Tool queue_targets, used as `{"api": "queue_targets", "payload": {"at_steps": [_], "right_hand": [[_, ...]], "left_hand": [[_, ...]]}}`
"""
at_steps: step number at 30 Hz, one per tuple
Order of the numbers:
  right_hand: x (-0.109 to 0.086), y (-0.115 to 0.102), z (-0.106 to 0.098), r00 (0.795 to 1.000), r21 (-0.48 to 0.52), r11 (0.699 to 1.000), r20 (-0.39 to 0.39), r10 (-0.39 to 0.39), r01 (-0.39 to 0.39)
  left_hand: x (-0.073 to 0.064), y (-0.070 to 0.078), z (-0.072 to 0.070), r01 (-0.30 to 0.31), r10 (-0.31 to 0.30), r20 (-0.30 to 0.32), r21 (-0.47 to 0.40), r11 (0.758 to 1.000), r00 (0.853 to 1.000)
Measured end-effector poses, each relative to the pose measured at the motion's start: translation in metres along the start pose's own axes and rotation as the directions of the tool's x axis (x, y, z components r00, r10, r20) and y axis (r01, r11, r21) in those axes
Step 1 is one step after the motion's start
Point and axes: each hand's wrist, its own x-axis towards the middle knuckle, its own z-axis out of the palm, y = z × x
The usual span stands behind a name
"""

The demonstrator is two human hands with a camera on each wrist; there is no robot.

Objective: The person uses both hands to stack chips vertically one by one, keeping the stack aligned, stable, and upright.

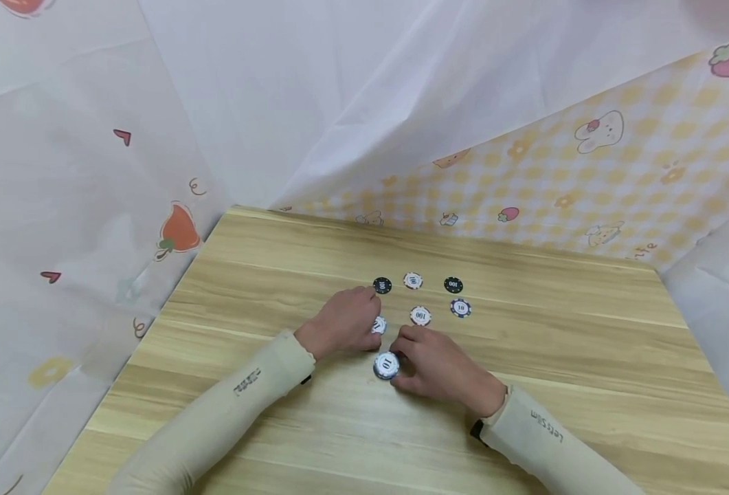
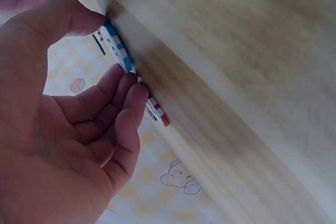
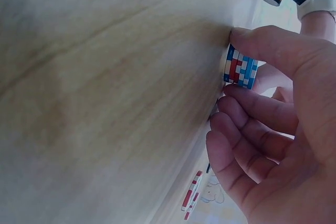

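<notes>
My left hand [image 1: 369, 323] reaches over a blue-and-white poker chip [image 1: 379, 325] lying flat on the wooden table [image 1: 228, 275]. In the left wrist view the thumb and fingers [image 2: 131, 90] pinch that blue-and-white chip [image 2: 117, 50] by its edges. My right hand [image 1: 399, 364] grips a short stack of chips [image 1: 386, 366] topped by a "10" chip. The right wrist view shows this red, blue and white stack [image 3: 240, 66] held between thumb and fingers [image 3: 236, 108] against the table.
Several loose chips lie just beyond the hands: a black chip [image 1: 382, 285], a red-and-white chip [image 1: 412, 280], another black one [image 1: 453, 284], a blue chip [image 1: 460, 307] and a white "100" chip [image 1: 420, 315]. Patterned cloth [image 1: 587, 172] hangs behind the table.
</notes>
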Motion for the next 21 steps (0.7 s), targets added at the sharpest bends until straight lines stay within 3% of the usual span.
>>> {"api": "queue_targets", "payload": {"at_steps": [11, 21], "right_hand": [[0.0, 0.0, 0.0, 1.0, 0.003, 1.0, -0.003, -0.001, 0.001], [-0.001, 0.0, 0.001, 0.999, -0.001, 1.0, -0.034, -0.02, 0.02]], "left_hand": [[-0.005, -0.002, 0.002, -0.023, 0.023, -0.005, -0.017, 1.0, 1.0], [-0.012, -0.006, 0.006, -0.084, 0.08, -0.08, -0.053, 0.995, 0.994]]}}
